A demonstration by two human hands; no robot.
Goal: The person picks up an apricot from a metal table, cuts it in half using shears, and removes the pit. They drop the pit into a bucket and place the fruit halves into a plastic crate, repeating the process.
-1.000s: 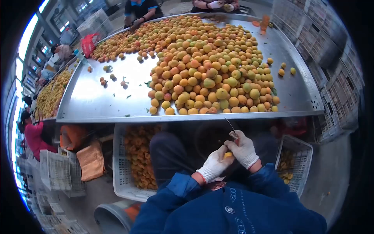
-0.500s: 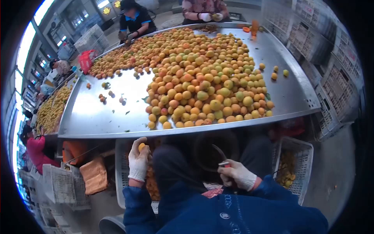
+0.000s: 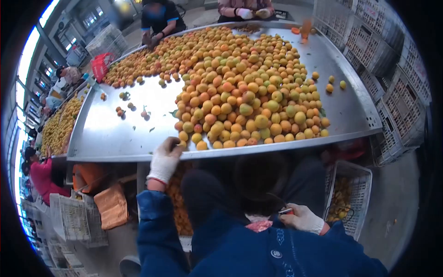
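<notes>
My left hand (image 3: 167,159), in a white glove with bare fingertips, is over the near rim of the metal table (image 3: 115,158). Its thumb and fingers are apart and curved, beside the nearest fruit of a large heap of yellow-orange fruit (image 3: 230,101); no fruit shows in its grasp. Low over my lap, my gloved right hand (image 3: 303,218) is closed around a knife with a red handle (image 3: 287,211). The thin curved blade points up and left and is blurred against a dark round container (image 3: 260,175).
Below the table are a crate of orange pieces (image 3: 179,203) on the left and a white crate (image 3: 364,198) holding fruit on the right. Stacked crates (image 3: 369,46) line the right side. Two people (image 3: 159,21) (image 3: 244,9) stand across the table.
My left hand has moved up to the table rim, and the fruit it held is no longer seen in it. My right hand has moved right and down with the knife.
</notes>
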